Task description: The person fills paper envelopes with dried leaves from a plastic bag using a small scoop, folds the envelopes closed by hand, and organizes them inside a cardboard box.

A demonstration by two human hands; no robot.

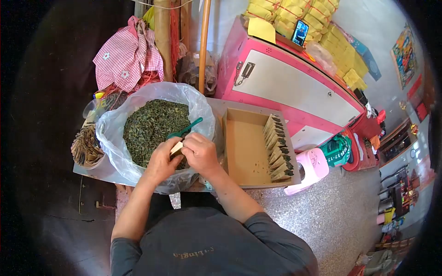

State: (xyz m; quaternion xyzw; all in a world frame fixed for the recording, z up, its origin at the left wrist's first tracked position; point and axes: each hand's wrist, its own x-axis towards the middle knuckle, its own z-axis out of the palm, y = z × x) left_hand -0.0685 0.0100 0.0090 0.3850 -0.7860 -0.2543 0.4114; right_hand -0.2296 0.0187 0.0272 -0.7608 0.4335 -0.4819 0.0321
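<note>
Both hands meet over the front part of a clear plastic bag full of dried green leaves. My left hand pinches a small pale paper packet from the left. From the right, my right hand has its fingers closed on the same packet. Its lower part is hidden by the fingers. A green plastic scoop lies on the leaves just behind my hands. Right of the bag, a shallow cardboard box holds a row of leaf-filled paper packets along its right side.
A bundle of folded brown paper packets stands in a tub at the left. Behind the box is a pink and white cabinet with a phone and yellow bundles on top. A pink stool stands right of the table.
</note>
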